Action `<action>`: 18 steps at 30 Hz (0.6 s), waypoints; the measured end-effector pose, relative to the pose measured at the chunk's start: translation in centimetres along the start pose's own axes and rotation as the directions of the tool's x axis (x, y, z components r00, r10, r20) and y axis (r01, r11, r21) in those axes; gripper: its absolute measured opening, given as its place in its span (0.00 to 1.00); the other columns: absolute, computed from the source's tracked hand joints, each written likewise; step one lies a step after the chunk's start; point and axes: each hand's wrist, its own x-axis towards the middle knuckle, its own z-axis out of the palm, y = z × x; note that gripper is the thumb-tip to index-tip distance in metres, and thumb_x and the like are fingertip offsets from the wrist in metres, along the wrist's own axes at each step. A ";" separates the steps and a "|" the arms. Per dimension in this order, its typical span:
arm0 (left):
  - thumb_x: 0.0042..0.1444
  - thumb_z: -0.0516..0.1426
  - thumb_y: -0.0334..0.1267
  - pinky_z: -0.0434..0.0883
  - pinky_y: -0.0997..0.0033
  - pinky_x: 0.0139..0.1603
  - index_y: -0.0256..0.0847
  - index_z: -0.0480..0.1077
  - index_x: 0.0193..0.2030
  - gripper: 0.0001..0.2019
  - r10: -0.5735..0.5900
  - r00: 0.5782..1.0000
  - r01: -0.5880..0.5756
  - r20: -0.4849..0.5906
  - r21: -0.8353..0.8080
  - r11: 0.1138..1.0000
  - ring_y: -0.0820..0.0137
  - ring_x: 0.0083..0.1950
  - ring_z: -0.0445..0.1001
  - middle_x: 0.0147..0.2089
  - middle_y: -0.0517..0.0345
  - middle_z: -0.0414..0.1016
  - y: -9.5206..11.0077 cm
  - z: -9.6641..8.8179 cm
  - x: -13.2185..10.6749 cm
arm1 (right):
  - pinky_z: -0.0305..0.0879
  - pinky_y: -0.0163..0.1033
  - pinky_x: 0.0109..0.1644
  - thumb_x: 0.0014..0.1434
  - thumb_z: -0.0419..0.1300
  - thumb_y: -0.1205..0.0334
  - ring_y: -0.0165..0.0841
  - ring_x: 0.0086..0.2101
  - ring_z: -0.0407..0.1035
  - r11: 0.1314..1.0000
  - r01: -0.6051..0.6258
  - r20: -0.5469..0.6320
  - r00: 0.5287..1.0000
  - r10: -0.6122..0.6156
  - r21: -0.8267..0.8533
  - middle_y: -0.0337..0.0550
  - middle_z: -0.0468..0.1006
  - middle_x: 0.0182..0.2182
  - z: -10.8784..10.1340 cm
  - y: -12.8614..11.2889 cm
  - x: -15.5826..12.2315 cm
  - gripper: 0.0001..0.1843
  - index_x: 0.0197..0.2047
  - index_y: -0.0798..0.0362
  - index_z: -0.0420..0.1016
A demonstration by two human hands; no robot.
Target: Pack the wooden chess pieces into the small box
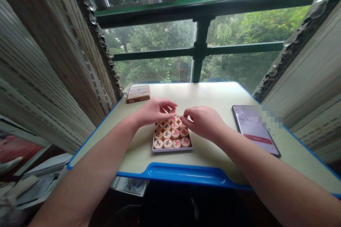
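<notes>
Curving a bare left hand [153,111] and right hand [203,122] over round wooden xiangqi pieces [171,134] in a shallow white-rimmed tray [172,150].

Head view: the left hand arches over the tray's far end, and the right hand's thumb and forefinger pinch together at its far corner; whether either holds a piece cannot be told. Three full rows of four pieces show, with more partly hidden beneath the hands. The pale green tabletop [213,103], with its blue front edge [183,174], stretches well past the tray on both sides, carrying one flat brown cardboard box [137,93] at far left and one black-framed smartphone [254,129] at right.
</notes>
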 end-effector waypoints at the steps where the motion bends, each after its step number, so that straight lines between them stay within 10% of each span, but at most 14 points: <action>1: 0.47 0.62 0.38 0.74 0.69 0.40 0.34 0.73 0.44 0.17 -0.003 1.000 0.003 0.004 -0.003 1.000 0.70 0.38 0.75 0.41 0.49 0.78 0.1 0.0 0.0 | 0.49 0.34 0.27 0.60 0.51 0.53 0.31 0.27 0.68 1.000 0.015 -0.017 1.000 -0.014 0.016 0.43 0.79 0.28 0.0 -0.1 0.0 0.17 0.32 0.50 0.78; 18: 0.44 0.65 0.37 0.74 0.68 0.40 0.33 0.73 0.43 0.19 -0.072 0.994 0.098 0.082 -0.370 0.924 0.70 0.38 0.76 0.37 0.51 0.78 0.4 -0.1 -0.1 | 0.52 0.32 0.28 0.60 0.53 0.58 0.26 0.22 0.63 0.944 0.293 -0.327 0.916 -0.233 0.148 0.41 0.78 0.27 1.0 0.5 -0.3 0.12 0.38 0.52 0.77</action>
